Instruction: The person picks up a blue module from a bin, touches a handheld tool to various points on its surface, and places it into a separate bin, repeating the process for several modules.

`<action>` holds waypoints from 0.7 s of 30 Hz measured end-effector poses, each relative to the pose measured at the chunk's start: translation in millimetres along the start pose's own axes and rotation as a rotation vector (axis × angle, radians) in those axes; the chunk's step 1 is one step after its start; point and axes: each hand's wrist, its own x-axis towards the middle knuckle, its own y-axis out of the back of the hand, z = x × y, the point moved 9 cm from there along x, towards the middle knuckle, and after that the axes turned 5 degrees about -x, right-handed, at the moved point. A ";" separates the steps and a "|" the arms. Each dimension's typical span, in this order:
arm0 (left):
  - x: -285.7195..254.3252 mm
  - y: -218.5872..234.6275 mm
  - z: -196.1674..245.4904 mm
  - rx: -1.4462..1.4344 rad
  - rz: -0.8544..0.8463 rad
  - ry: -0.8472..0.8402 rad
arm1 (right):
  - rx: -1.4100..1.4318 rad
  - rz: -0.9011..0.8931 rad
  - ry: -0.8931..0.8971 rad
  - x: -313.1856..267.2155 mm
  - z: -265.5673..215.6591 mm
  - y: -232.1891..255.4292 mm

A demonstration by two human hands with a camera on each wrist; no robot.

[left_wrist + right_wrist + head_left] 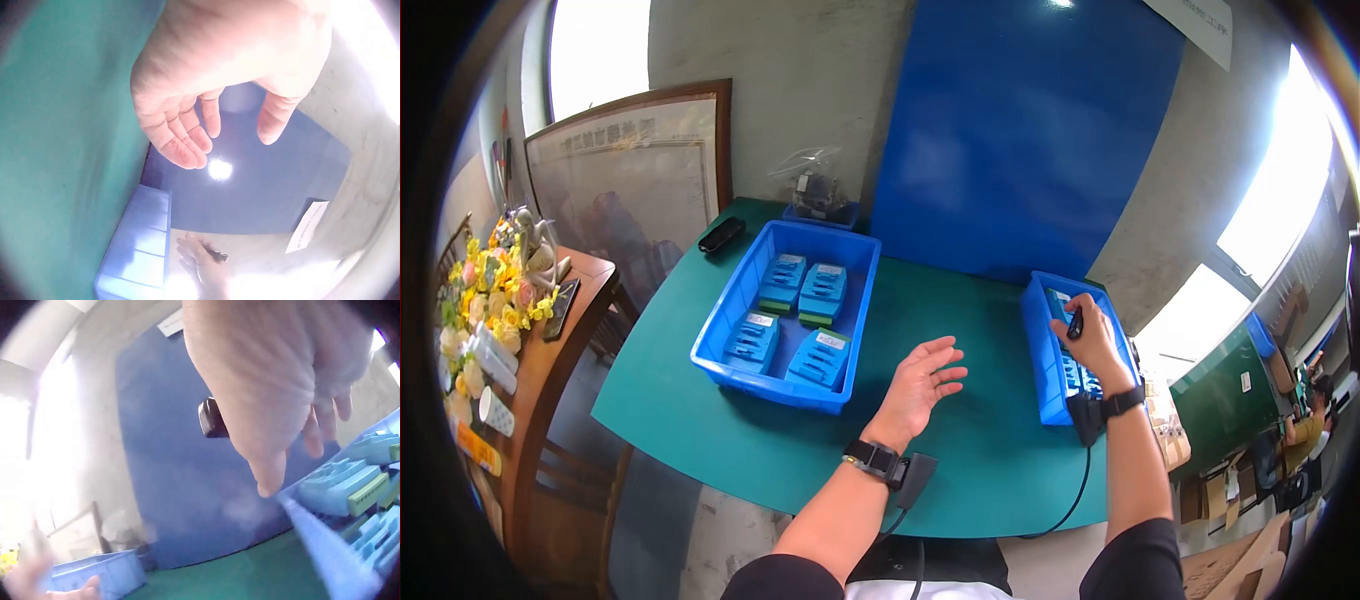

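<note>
My right hand (1097,348) is above the right blue bin (1051,385), holding a small dark object (1076,323) whose shape is partly hidden by the hand. In the right wrist view, the dark object (213,417) pokes out beside the right hand (262,381), and light-blue parts with green pieces (337,484) lie below the fingers. My left hand (915,388) hangs over the green table between the bins, fingers loosely bent. The left wrist view shows that hand (231,56) with nothing between thumb and fingers.
A larger blue bin (776,389) at left holds several blue parts (822,290). Behind it are a black case (722,235) and a small tray with a plastic bag (815,195). A blue panel (1020,130) stands behind the green table (940,470).
</note>
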 end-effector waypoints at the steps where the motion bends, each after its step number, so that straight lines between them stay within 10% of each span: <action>1: -0.4 -1.5 -0.5 0.005 -0.007 0.003 | 0.008 0.080 0.053 -8.7 -25.3 8.0; 5: -7.7 -8.1 2.6 0.127 -0.014 -0.017 | 0.596 0.077 0.074 -48.2 -101.1 -4.8; 9: -18.0 -19.5 12.5 0.139 -0.014 -0.023 | 1.487 0.025 -0.396 -85.2 -96.7 -94.0; 14: -33.1 -47.8 67.6 0.213 -0.040 -0.071 | 1.245 -0.014 -0.294 -92.2 -96.9 -103.6; 18: -32.4 -50.5 150.0 0.735 0.117 -0.244 | 1.269 0.002 -0.381 -94.1 -83.5 -109.8; 21: -14.7 -12.3 180.9 1.206 0.254 -0.062 | 1.228 -0.007 -0.377 -94.4 -86.4 -108.9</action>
